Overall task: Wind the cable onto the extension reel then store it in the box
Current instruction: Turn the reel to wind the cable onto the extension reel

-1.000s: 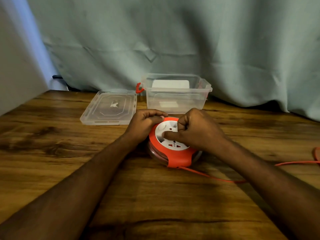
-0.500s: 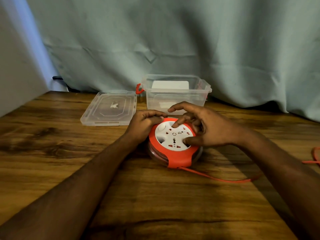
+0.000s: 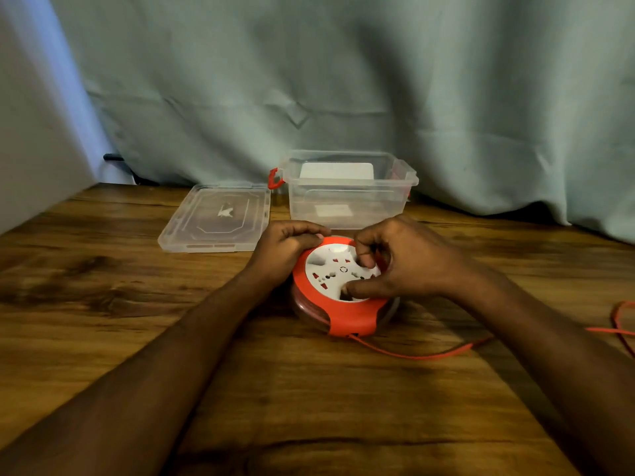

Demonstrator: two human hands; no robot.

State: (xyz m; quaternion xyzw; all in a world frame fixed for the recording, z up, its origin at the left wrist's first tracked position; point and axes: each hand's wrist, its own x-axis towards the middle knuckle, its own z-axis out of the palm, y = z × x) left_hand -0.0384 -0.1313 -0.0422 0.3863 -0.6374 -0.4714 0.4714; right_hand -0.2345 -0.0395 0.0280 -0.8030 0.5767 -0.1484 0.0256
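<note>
The orange extension reel lies flat on the wooden desk, about midway between its near and far edges, white socket face up. The left hand curls over the reel's far-left rim, its grip closed around the orange housing with the thumb lying along the top edge. The right hand rests on the white face; its grip is pinched, thumb pressed at the face's near side and bent fingers at the far-right side. The orange cable leaves the reel's near edge, runs along the desk under the right forearm and reaches a loose loop at the desk's right edge. The clear box stands open just behind the reel near the far edge, red latches on its ends. Its clear lid lies flat beside it, to the left.
</note>
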